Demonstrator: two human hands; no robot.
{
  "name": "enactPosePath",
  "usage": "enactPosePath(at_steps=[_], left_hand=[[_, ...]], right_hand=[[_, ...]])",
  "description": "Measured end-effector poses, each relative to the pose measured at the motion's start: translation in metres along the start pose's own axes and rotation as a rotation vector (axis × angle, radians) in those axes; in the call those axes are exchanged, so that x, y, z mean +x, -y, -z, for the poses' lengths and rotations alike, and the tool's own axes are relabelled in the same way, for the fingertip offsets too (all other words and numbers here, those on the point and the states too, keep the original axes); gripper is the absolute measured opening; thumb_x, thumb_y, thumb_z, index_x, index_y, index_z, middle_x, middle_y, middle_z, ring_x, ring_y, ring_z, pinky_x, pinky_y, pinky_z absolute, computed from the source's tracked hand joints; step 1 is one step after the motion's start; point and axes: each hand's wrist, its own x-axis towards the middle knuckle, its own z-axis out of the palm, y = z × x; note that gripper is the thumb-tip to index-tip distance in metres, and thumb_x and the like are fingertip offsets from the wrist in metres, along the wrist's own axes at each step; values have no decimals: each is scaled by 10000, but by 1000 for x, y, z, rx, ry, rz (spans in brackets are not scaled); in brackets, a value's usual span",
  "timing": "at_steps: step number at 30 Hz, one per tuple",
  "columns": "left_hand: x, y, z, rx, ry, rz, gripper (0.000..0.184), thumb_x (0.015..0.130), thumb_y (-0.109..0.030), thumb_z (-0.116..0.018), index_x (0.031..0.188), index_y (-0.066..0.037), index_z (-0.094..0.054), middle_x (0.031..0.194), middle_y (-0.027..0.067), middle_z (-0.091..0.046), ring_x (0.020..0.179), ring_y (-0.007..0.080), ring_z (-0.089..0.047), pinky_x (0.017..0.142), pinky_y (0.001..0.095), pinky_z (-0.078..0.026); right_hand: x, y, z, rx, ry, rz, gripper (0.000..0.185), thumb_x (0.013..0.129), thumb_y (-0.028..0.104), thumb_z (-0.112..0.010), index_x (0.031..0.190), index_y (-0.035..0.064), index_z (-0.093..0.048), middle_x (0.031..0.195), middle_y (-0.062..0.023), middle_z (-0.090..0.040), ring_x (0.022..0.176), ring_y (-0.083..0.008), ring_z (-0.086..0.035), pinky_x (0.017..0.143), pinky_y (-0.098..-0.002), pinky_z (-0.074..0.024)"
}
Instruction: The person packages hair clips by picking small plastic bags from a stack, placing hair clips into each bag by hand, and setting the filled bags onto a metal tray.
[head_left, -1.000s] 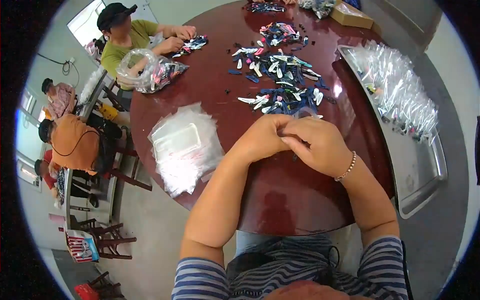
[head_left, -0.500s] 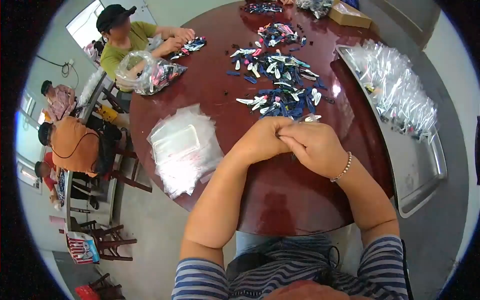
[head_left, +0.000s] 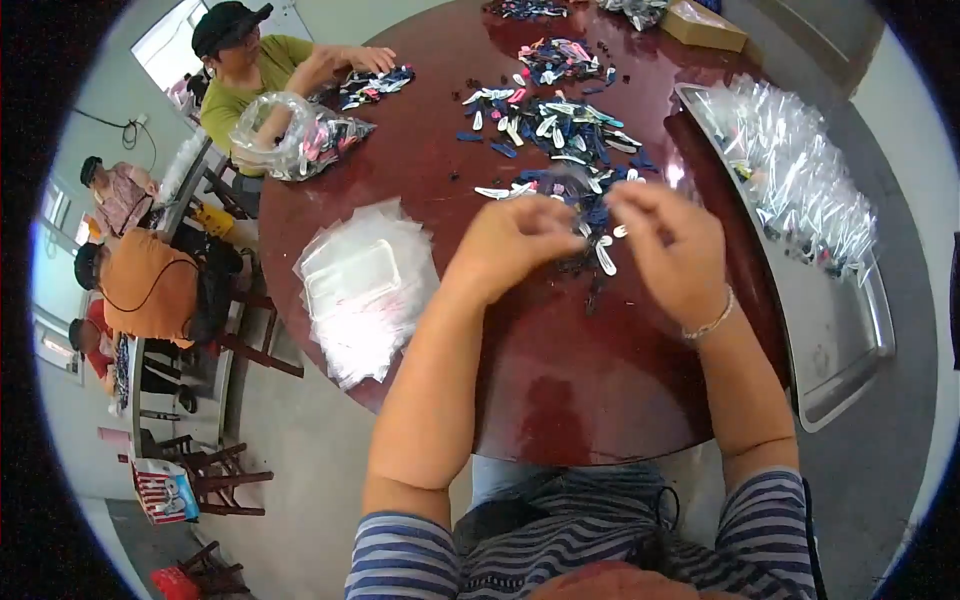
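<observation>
My left hand [head_left: 520,245] is at the near edge of a pile of snap hair clips [head_left: 565,190], its fingers curled toward the thumb. A blurred, greyish see-through thing shows just beyond its fingertips; I cannot make out what it is. To the right, my right hand [head_left: 675,245] is held apart from the left, fingers stretched and no object visible in them. Between the hands, a white snap clip [head_left: 605,256] and some dark clips lie on the table. Left of my left forearm is a stack of clear plastic bags [head_left: 365,290].
More clip piles [head_left: 560,125] lie farther up the round table [head_left: 590,390]. A metal tray [head_left: 825,350] holds many filled bags [head_left: 790,175] on the right. Across the table a co-worker [head_left: 265,70] handles clips beside a large clear bag [head_left: 290,140]. A cardboard box [head_left: 705,28] sits at the back.
My hands were together over the table's near part; now they are apart and slightly farther forward, the right hand opened. The co-worker's one hand has moved into the large bag.
</observation>
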Motion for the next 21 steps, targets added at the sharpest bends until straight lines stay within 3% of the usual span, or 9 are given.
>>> enactPosePath(at_steps=[3, 6, 8, 9, 10, 12, 13, 18, 21], left_hand=[[5, -2, 11, -143, -283, 19, 341, 759, -112, -761, 1064, -20, -640, 866, 22, -657, 788, 101, -604, 685, 234, -458], [7, 0, 19, -252, -434, -6, 332, 742, -133, -788, 1018, -16, -645, 818, 15, -642, 713, 75, -563, 613, 210, -414], [7, 1, 20, -285, -453, -22, 310, 751, -139, -783, 1008, -28, -649, 815, 7, -647, 713, 69, -567, 611, 207, -411], [7, 1, 20, -296, -448, -26, 304, 756, -142, -779, 1007, -30, -650, 814, 3, -650, 714, 65, -569, 614, 207, -413], [7, 0, 20, -307, -441, -31, 297, 761, -145, -776, 1006, -32, -650, 813, -1, -653, 716, 62, -570, 618, 207, -414], [8, 3, 19, -295, -444, -35, 302, 763, -148, -775, 1012, -33, -648, 816, -3, -655, 717, 63, -573, 620, 207, -415], [8, 4, 19, -283, -445, -39, 306, 765, -151, -774, 1018, -35, -646, 818, -5, -658, 717, 63, -575, 622, 207, -416], [9, 5, 14, -275, -439, -32, 333, 768, -148, -773, 1043, -24, -633, 827, 1, -654, 721, 63, -573, 629, 212, -422], [8, 6, 10, -271, -429, -42, 343, 772, -133, -769, 1052, 1, -623, 833, 9, -651, 721, 62, -567, 624, 212, -423]], right_hand=[[7, -26, 11, 57, -42, -127, 199, 870, 92, -640, 1046, 1, -652, 908, -59, -696, 759, -81, -628, 668, -228, -503], [4, -47, 11, -52, 88, -167, 237, 847, 104, -662, 1064, 8, -642, 875, -65, -691, 746, -97, -630, 658, -238, -498], [1, -46, 7, -251, 348, -106, 261, 809, 114, -684, 1044, 9, -642, 808, -91, -672, 694, -138, -627, 641, -268, -496], [-1, -43, 4, -291, 451, -105, 324, 770, 164, -722, 1048, 21, -634, 859, -117, -640, 733, -218, -627, 680, -315, -500], [-5, -43, -1, -291, 453, -104, 324, 770, 164, -722, 1048, 21, -634, 859, -117, -640, 733, -218, -627, 680, -315, -500], [-15, -46, -13, -377, 458, 237, 377, 760, 207, -735, 1075, 36, -619, 942, -115, -602, 834, -271, -612, 732, -344, -496], [-15, -43, -16, -384, 582, 159, 394, 766, 217, -726, 1106, 58, -606, 1001, -110, -569, 921, -303, -582, 786, -373, -481], [-11, -64, -18, -408, 528, 59, 269, 802, 137, -665, 1058, 63, -633, 948, -115, -582, 892, -316, -583, 789, -396, -475], [-7, -83, -8, -469, 343, 33, 240, 788, 92, -660, 1020, 33, -644, 915, -137, -593, 888, -331, -584, 790, -389, -475]])
